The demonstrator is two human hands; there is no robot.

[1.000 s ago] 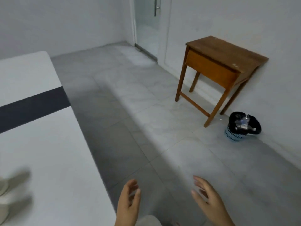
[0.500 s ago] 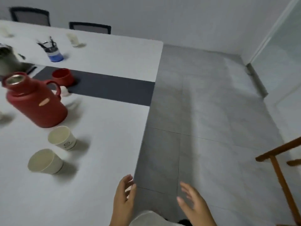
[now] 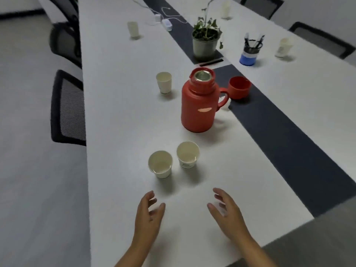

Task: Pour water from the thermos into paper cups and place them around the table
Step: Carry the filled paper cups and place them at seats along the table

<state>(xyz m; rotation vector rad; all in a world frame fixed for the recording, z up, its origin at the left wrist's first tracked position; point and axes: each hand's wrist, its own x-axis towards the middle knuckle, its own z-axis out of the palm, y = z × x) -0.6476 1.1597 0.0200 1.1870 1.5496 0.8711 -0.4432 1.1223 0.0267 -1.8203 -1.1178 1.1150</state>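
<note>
Now both empty hands, left hand (image 3: 147, 218) and right hand (image 3: 229, 216), spread-fingered, face two round paper cups (image 3: 160, 164) by the glossy red thermos (image 3: 199, 102).

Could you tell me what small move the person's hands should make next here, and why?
Probably the right hand should reach forward for the red thermos by its handle. Both it and the left hand are open and hold nothing, the thermos stands uncapped with its lid set aside, and the two nearest paper cups stand upright just ahead, ready for pouring.
</note>
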